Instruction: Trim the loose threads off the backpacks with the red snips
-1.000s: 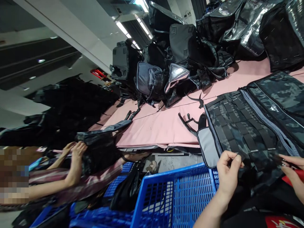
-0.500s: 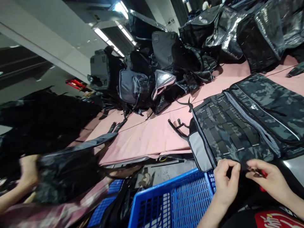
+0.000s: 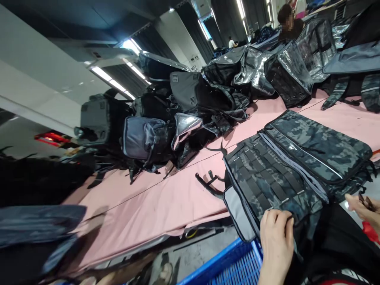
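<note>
A camouflage backpack [image 3: 320,146] lies on the pink-covered table, with webbing rows on its nearer part and a zipped panel beyond. My left hand [image 3: 276,237] is closed on the near edge of this backpack, fingers curled over the fabric. At the right edge of the view, my right hand [image 3: 366,209] is closed around small snips [image 3: 368,202] with dark metal and a red handle, partly cut off by the frame. That hand is apart from the cloth, near the backpack's lower right corner. A grey side flap [image 3: 240,213] hangs over the table edge.
Below the table edge stands a blue plastic crate [image 3: 234,265]. Piled black and grey bags [image 3: 148,134] fill the back left, and silver-lined bags [image 3: 267,75] the back. Another person [image 3: 286,23] is at the far right. A dark bag [image 3: 38,225] appears blurred at left.
My right hand has moved right with the snips, away from my left hand. My left hand now grips the backpack's edge from above. The view has swung right; the neighbour's arms have left it.
</note>
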Demonstrator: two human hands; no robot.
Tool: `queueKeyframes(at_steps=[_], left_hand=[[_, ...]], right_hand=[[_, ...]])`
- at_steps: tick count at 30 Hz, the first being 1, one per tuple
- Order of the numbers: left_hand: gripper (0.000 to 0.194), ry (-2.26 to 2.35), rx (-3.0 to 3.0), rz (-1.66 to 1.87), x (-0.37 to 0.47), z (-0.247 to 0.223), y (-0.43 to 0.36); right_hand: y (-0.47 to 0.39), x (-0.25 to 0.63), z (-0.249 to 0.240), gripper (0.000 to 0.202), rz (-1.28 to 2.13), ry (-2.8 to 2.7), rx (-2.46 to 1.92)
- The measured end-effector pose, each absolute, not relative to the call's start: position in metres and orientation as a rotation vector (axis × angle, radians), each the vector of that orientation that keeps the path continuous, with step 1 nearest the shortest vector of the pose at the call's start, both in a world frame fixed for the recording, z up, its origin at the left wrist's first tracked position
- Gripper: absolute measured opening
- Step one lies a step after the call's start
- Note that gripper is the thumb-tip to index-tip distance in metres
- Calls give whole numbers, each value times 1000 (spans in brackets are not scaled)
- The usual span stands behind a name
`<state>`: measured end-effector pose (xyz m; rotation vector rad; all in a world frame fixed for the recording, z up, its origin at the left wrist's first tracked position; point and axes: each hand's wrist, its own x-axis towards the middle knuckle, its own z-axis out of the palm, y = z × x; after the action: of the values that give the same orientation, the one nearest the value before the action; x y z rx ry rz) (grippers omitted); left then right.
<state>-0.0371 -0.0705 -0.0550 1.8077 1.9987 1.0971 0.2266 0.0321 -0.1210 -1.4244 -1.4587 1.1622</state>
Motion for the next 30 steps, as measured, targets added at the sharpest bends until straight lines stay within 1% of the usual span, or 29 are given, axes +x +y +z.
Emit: queueKeyframes(at_steps=[2,3,4,7,11,13,15,18,21,26,29,30], left_hand=[[34,2042,1905,1040,-36,-54,-66],[39,2047,1915,1051,-37,-53,-65],[39,2041,1920,1079,-38,-52,-65],[28,1990,1968,1122,-44,-41,-66],[24,1853,2114,1024,-50,-19,-49],[25,1780,2231,921,-53,-10,-28],[30,1731,2358,747,-53,-8,-3],[42,1716,2472,409,-50,-18,31],[47,1728,2501,199,-43,-34,44],[43,1747,2496,215,-43,-40,37],[26,1812,2435,259,-46,-29,42],[23,1842,2415,279,-45,-26,46]], right_hand=[[37,231,-116,32,1206,-1370,-1462],[40,230,-113,35,1212,-1358,-1483],[42,227,-110,40,1175,-1376,-1505],[48,212,-108,49,1126,-1490,-1513],[55,183,-122,49,1241,-1593,-1420],[58,171,-129,47,1207,-1608,-1434],[60,164,-134,46,1168,-1599,-1459],[63,163,-135,48,1130,-1585,-1470],[64,167,-134,49,1097,-1575,-1472],[56,169,-137,44,1108,-1600,-1395],[45,169,-142,30,1059,-1722,-1239],[41,169,-143,29,999,-1798,-1156]])
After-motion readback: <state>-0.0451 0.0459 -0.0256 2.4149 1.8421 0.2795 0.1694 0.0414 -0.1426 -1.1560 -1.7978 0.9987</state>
